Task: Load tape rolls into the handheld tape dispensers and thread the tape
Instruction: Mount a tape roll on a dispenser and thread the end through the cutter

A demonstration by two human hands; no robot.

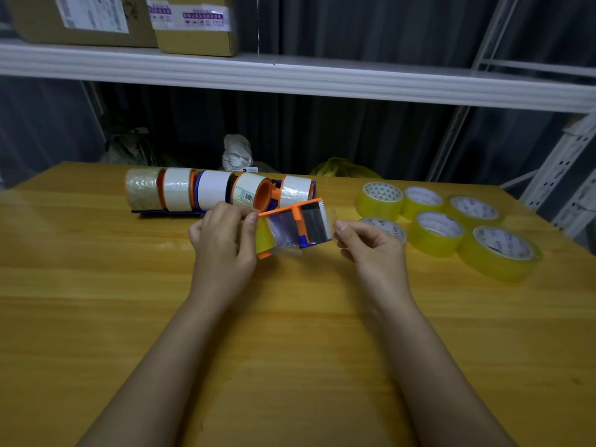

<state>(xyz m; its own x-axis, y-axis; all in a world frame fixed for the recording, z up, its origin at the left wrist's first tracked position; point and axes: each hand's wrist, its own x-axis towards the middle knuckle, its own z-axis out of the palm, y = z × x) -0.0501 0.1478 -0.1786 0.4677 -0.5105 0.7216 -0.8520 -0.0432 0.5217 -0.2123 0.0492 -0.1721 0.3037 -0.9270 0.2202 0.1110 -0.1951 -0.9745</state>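
Note:
An orange and blue handheld tape dispenser (300,224) is held above the wooden table (290,317), its metal plate and toothed blade pointing right. My left hand (222,243) grips its rear end, where a yellow tape roll (265,238) sits partly hidden by my fingers. My right hand (367,243) pinches the clear tape end (333,217) just past the blade.
A row of loaded dispensers (219,191) with pale rolls lies behind my hands. Several loose yellow tape rolls (448,221) stand at the right. A white metal shelf (290,75) with cardboard boxes (193,24) hangs above the table's far edge.

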